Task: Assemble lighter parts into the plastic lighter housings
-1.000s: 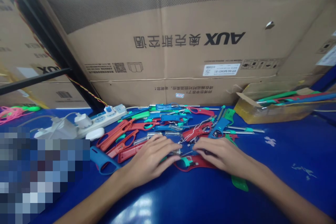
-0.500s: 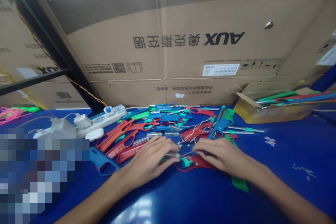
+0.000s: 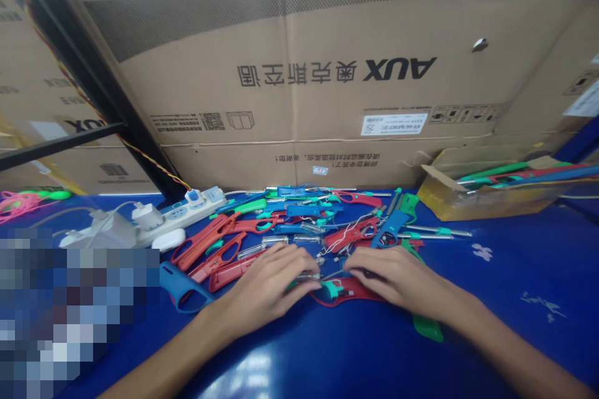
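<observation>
My left hand has its fingers closed round a small clear part with a metal end. My right hand is pinched at the end of a thin rod or wire that runs toward the left fingertips; what lies inside its fingers is hidden. Just below both hands is a red handle shell with a green trigger piece in it. A green shell lies partly under my right wrist. Red shells and a blue shell lie left of my left hand.
Behind my hands spreads a pile of blue, red and green lighter parts. A white power strip with plugs stands at the left. An open carton of long lighters sits at the right, and a large cardboard sheet rises behind.
</observation>
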A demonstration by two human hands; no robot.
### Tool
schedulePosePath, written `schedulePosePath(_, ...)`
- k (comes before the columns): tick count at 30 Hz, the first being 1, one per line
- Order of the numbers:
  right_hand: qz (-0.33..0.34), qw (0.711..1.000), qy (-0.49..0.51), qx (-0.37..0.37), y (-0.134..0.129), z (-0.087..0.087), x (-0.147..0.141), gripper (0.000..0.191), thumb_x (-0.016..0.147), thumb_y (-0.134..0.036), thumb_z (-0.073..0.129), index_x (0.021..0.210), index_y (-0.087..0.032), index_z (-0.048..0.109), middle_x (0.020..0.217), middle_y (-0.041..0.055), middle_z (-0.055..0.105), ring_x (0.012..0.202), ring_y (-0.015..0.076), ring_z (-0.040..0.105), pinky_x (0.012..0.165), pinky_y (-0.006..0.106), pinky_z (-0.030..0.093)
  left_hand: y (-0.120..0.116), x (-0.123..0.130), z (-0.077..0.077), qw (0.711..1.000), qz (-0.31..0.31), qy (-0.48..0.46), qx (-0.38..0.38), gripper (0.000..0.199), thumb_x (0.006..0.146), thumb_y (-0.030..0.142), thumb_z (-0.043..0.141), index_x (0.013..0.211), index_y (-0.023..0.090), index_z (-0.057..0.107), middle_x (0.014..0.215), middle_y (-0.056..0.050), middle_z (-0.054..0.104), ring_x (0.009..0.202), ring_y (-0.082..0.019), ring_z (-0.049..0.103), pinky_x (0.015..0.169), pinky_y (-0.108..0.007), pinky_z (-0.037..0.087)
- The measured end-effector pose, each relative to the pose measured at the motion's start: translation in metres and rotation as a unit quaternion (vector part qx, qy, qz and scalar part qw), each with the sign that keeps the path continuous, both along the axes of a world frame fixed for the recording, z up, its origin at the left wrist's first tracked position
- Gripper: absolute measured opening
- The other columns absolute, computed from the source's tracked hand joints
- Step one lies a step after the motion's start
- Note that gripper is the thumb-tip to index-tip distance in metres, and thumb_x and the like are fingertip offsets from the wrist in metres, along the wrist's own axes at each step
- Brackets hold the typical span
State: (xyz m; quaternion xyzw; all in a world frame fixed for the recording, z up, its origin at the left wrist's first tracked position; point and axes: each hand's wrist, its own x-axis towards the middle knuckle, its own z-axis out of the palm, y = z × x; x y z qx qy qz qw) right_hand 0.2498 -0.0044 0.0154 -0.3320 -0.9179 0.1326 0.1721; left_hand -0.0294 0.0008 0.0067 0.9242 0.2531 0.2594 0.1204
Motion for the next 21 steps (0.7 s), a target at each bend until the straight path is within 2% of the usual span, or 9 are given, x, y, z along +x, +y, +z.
schedulePosePath(6, -0.005, 1.0, -0.004, -0.003, -0.0004, 0.0004, 0.0006, 0.023, 0.099, -0.023, 0.044, 0.11, -0.021, 0.065, 0.099, 0.0044, 0.071, 0.082, 0.0161, 0.066, 0.068, 0.029, 0.048, -0.0006, 0.0005, 0.0009, 1.0, -0.004, 0.024, -0.007, 0.011, 0.103, 0.029, 0.053, 0.109, 0.02, 0.054, 0.104, -0.001, 0.065, 0.098, -0.016, 0.059, 0.093, -0.033, 0.043)
schedulePosePath(13, -0.005, 1.0, -0.007, -0.009, -0.0001, 0.0001, 0.0006, 0.024, 0.099, -0.023, 0.044, 0.111, -0.021, 0.065, 0.099, 0.005, 0.071, 0.083, 0.0165, 0.066, 0.069, 0.029, 0.049, -0.0012, 0.0021, 0.0039, 0.997, -0.016, 0.077, -0.022, 0.009, 0.103, 0.026, 0.05, 0.109, 0.021, 0.055, 0.102, -0.002, 0.063, 0.093, -0.017, 0.057, 0.086, -0.032, 0.042)
schedulePosePath(21, -0.006, 1.0, -0.015, -0.007, -0.001, 0.0001, 0.0012, 0.023, 0.099, -0.022, 0.046, 0.111, -0.021, 0.065, 0.099, 0.0046, 0.071, 0.083, 0.0161, 0.066, 0.069, 0.028, 0.048, -0.0016, 0.0029, 0.0056, 0.997, -0.02, 0.076, -0.028, 0.008, 0.103, 0.025, 0.051, 0.108, 0.021, 0.056, 0.102, -0.001, 0.064, 0.091, -0.016, 0.058, 0.086, -0.032, 0.042)
